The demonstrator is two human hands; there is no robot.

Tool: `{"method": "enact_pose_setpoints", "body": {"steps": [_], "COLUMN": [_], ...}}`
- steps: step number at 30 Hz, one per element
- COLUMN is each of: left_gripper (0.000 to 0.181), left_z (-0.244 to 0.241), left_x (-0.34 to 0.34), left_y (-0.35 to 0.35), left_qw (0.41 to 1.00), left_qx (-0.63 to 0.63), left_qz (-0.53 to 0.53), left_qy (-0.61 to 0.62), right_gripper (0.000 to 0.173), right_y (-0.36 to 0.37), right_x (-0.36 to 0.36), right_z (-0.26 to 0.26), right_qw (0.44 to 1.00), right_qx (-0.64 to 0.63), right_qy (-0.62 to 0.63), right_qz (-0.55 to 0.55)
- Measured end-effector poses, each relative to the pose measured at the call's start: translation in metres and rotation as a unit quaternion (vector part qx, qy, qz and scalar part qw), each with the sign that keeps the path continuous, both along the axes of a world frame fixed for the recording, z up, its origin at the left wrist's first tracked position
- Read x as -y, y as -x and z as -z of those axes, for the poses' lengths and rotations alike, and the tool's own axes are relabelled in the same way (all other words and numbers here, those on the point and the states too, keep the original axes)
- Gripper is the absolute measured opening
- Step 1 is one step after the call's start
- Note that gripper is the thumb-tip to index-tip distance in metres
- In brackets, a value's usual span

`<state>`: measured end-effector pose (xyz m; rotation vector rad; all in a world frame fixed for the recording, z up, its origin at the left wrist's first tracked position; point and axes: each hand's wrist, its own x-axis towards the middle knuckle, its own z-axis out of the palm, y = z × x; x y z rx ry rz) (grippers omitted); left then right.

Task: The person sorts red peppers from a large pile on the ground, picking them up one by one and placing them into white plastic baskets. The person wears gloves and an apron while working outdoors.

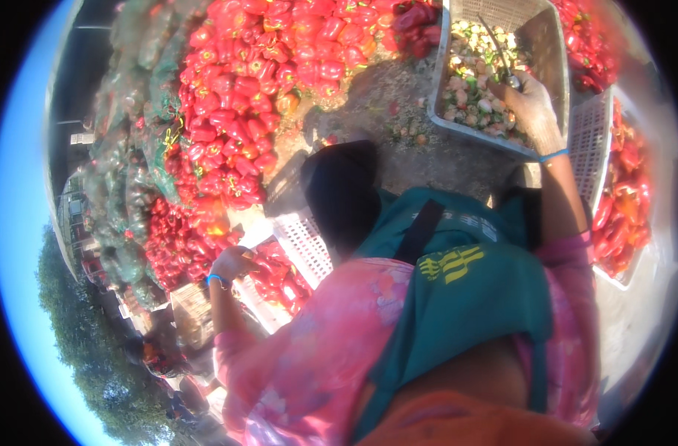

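Note:
My right hand point(531, 108), in a pale glove with a blue band at the wrist, grips a knife point(499, 49) with a long thin blade. It is over a deep plastic crate point(478, 132) that holds cut pepper cores point(466, 92) with green stems and pale seeds. At the left, my left hand point(231, 265), also with a blue wristband, reaches to the edge of a white slatted crate point(305, 240). Red bell peppers point(280, 276) lie in that crate, close to its fingers. Whether the fingers hold a pepper cannot be made out.
A large heap of red bell peppers point(233, 117) spreads ahead on the left, with full green mesh sacks point(129, 184) stacked behind it. Another white crate point(587, 150) of red peppers stands to the right. Seeds and scraps point(408, 131) litter the ground.

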<state>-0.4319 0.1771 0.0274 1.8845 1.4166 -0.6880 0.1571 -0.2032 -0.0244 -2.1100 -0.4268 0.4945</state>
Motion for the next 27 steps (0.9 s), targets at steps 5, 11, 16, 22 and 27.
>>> {"method": "enact_pose_setpoints", "body": {"steps": [5, 11, 16, 22, 27], "left_gripper": [0.048, 0.029, 0.034, 0.019, 0.02], "left_z": [0.043, 0.274, 0.378, 0.484, 0.427], "left_x": [-0.054, -0.199, -0.221, -0.253, -0.225], "left_y": [-0.116, -0.313, -0.453, -0.452, -0.414], "left_qw": [0.986, 0.939, 0.953, 0.942, 0.924], "left_qx": [0.146, 0.296, 0.213, 0.225, 0.207], "left_qz": [-0.038, -0.107, -0.21, -0.227, -0.282], "left_qy": [-0.07, 0.138, 0.055, 0.099, 0.153], "right_gripper": [0.05, 0.027, 0.03, 0.034, 0.03], "right_y": [-0.001, 0.003, -0.001, -0.023, -0.012], "right_x": [-0.006, -0.03, -0.034, -0.068, -0.082], "right_z": [0.008, 0.008, 0.047, 0.053, 0.043], "right_qw": [0.987, 0.94, 0.906, 0.895, 0.881], "right_qx": [-0.133, -0.244, -0.303, -0.354, -0.385], "right_qy": [-0.091, -0.189, -0.094, -0.1, -0.156], "right_qz": [0.025, 0.148, 0.28, 0.252, 0.227]}}
